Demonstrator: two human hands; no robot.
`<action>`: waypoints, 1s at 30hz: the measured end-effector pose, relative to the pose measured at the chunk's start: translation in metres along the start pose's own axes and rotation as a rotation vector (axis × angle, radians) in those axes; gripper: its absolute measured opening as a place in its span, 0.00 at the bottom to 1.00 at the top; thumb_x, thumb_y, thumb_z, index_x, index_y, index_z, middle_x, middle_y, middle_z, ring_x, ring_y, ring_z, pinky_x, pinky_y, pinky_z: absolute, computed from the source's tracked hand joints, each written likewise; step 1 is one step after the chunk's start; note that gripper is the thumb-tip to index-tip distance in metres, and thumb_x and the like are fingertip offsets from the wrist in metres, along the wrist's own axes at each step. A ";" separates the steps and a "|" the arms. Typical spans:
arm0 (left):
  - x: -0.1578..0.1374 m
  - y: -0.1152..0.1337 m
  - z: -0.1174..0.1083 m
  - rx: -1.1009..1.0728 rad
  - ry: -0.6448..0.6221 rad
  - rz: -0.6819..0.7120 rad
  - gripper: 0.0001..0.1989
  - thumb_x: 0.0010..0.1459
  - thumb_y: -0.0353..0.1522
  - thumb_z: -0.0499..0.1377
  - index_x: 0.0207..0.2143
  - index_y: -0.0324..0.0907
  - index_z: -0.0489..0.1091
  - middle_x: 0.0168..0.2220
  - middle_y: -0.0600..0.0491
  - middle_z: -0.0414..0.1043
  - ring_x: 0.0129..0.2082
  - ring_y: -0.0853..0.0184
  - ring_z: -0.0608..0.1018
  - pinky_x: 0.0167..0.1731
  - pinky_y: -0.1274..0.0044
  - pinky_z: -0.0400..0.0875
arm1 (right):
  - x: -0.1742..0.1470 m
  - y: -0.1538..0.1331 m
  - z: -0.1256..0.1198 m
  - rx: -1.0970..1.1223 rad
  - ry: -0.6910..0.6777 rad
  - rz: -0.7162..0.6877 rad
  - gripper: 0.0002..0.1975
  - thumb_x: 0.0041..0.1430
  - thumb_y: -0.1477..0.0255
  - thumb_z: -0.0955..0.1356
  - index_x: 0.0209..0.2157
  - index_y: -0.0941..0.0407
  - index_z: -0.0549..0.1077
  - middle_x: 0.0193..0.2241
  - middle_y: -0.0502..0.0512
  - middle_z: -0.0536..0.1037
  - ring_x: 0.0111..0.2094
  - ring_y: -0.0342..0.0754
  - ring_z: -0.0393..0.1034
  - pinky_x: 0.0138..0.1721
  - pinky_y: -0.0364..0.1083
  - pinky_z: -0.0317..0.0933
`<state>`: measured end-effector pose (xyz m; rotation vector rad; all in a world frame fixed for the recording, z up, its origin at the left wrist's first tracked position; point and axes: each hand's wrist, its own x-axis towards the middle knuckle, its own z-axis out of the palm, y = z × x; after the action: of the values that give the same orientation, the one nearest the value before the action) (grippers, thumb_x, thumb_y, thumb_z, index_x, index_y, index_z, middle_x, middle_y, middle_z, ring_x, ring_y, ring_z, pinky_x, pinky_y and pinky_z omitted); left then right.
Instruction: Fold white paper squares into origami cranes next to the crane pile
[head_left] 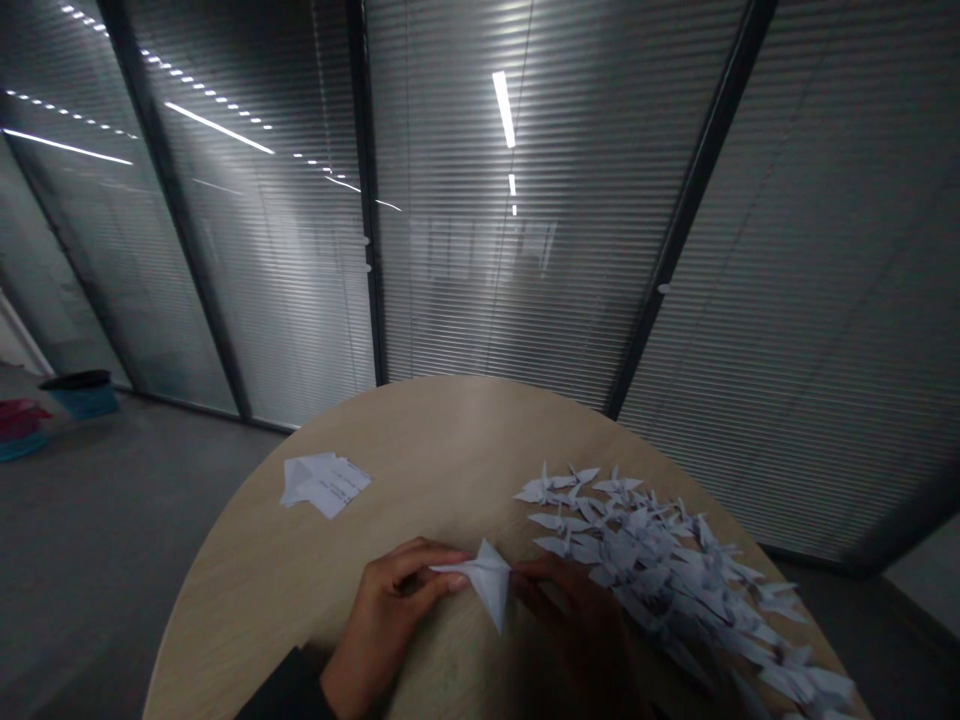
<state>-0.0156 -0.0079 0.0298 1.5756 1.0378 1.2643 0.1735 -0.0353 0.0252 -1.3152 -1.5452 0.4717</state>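
Observation:
A partly folded white paper crane (491,585) is held between my two hands above the near part of the round table (450,440). My left hand (397,590) pinches its narrow point between thumb and fingers. On the other side, my right hand (562,595) has its fingers closed at the paper's edge; much of this hand lies in shadow. To the right, close by my right hand, lies a large spread of folded paper cranes (645,540). Several flat sheets of white paper (330,485), some with printed text, rest at the table's left.
Glass partitions with blinds (510,300) stand behind the table, framed by dark posts. On the grey floor at far left are a blue bin with a dark liner (82,395) and another with a red liner (21,425).

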 end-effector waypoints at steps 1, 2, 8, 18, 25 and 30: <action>0.000 0.000 0.000 -0.021 0.018 -0.035 0.10 0.44 0.37 0.66 0.31 0.44 0.79 0.31 0.50 0.81 0.30 0.63 0.79 0.30 0.78 0.73 | 0.000 0.001 0.000 0.017 -0.001 0.025 0.13 0.54 0.60 0.66 0.24 0.52 0.76 0.24 0.51 0.80 0.28 0.50 0.75 0.31 0.44 0.68; 0.000 0.000 0.000 -0.043 0.034 -0.074 0.12 0.43 0.37 0.67 0.32 0.43 0.79 0.31 0.50 0.81 0.29 0.63 0.79 0.29 0.78 0.73 | 0.001 0.001 0.001 0.034 -0.002 0.043 0.13 0.53 0.59 0.66 0.24 0.52 0.76 0.24 0.51 0.80 0.28 0.50 0.75 0.31 0.44 0.67; 0.002 0.002 0.000 -0.229 0.045 -0.212 0.15 0.43 0.39 0.66 0.33 0.40 0.77 0.23 0.52 0.79 0.23 0.69 0.76 0.28 0.79 0.70 | 0.004 -0.003 0.003 0.082 -0.069 0.217 0.14 0.49 0.59 0.66 0.23 0.53 0.76 0.23 0.51 0.79 0.27 0.49 0.73 0.30 0.43 0.63; 0.001 0.012 -0.001 -0.221 0.069 -0.212 0.14 0.46 0.41 0.63 0.32 0.41 0.76 0.23 0.53 0.77 0.23 0.69 0.75 0.27 0.79 0.68 | 0.004 -0.006 0.005 0.139 -0.128 0.285 0.13 0.46 0.59 0.66 0.21 0.54 0.75 0.21 0.50 0.77 0.27 0.48 0.70 0.30 0.42 0.62; 0.003 0.006 0.001 -0.273 0.060 -0.235 0.15 0.42 0.39 0.66 0.32 0.39 0.75 0.21 0.55 0.76 0.22 0.69 0.75 0.27 0.79 0.68 | 0.002 -0.003 0.007 0.151 -0.134 0.263 0.13 0.47 0.60 0.66 0.22 0.54 0.75 0.21 0.51 0.78 0.26 0.48 0.71 0.29 0.41 0.64; 0.004 0.001 0.001 -0.293 0.091 -0.258 0.13 0.38 0.35 0.68 0.27 0.39 0.74 0.18 0.57 0.73 0.20 0.71 0.73 0.24 0.80 0.67 | 0.001 0.002 0.010 0.170 -0.119 0.247 0.12 0.47 0.60 0.68 0.22 0.54 0.76 0.22 0.51 0.78 0.26 0.48 0.72 0.29 0.40 0.64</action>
<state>-0.0137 -0.0043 0.0321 1.1339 1.0227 1.2526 0.1657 -0.0308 0.0196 -1.3711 -1.4096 0.8325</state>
